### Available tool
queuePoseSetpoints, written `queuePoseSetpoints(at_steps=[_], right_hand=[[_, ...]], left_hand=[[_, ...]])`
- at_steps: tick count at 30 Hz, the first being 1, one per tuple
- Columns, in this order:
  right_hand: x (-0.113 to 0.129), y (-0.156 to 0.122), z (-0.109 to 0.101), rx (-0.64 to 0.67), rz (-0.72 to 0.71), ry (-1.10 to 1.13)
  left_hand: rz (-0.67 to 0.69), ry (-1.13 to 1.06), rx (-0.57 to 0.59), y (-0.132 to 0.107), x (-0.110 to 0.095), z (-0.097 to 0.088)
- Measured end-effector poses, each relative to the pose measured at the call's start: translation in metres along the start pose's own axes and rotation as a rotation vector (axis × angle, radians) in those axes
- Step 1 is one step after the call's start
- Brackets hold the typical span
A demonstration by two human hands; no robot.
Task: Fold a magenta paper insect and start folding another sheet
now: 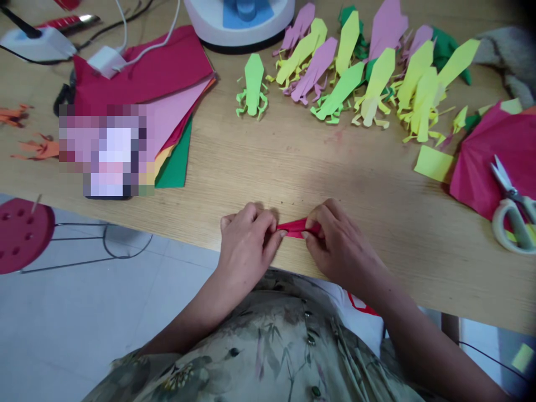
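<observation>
Many folded-paper figures (379, 84) in yellow, green and pink crowd the far side of a wood-grained table (293, 162), near a white base (243, 37) with a blue panel. Coloured sheets (167, 61) lie stacked at the left, and scissors (511, 194) rest on a crumpled red sheet (477, 167) at the right. Beyond the table's near edge show a pale tiled floor (176, 307) and a round red stool (23, 237) with holes. The red paper strip (294, 228), narrow, with a lengthwise crease, is near that edge, between the hands. The left hand (249, 240) pinches its narrower end between thumb and curled fingers; the right hand (335, 237), fingers bent likewise, grips the wider end, with both forearms reaching inward.
</observation>
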State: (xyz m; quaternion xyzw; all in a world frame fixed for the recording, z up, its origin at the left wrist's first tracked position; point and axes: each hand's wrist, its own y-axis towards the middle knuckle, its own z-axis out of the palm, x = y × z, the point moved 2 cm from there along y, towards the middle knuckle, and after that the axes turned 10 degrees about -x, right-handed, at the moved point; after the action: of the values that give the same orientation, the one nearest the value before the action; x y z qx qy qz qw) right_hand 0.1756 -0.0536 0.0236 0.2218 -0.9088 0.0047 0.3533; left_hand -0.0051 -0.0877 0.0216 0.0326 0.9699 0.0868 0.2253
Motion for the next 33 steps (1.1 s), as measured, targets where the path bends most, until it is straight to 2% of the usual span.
queuePoseSetpoints(at_steps=[6, 16, 19, 21, 24, 27, 33], right_hand=[[-0.001, 0.001, 0.000, 0.026, 0.035, 0.050], [-0.003, 0.001, 0.001, 0.025, 0.015, 0.077], [-0.003, 0.002, 0.001, 0.019, 0.007, 0.083], [-0.003, 0.002, 0.001, 0.018, 0.009, 0.085], [-0.003, 0.001, 0.002, 0.012, 0.004, 0.078], [-0.004, 0.001, 0.003, 0.003, -0.007, 0.073], [-0.005, 0.001, 0.002, -0.011, -0.028, 0.085]], left_hand=[[-0.012, -0.032, 0.050, 0.001, 0.003, -0.003], [0.020, -0.045, 0.055, 0.004, 0.011, -0.003], [0.038, -0.095, 0.012, 0.002, 0.016, -0.006], [0.096, -0.124, -0.065, -0.005, 0.017, -0.009], [0.341, -0.126, -0.155, -0.019, 0.012, -0.009], [0.499, -0.124, -0.120, -0.031, 0.007, -0.003], [0.605, -0.055, -0.014, -0.031, 0.003, 0.008]])
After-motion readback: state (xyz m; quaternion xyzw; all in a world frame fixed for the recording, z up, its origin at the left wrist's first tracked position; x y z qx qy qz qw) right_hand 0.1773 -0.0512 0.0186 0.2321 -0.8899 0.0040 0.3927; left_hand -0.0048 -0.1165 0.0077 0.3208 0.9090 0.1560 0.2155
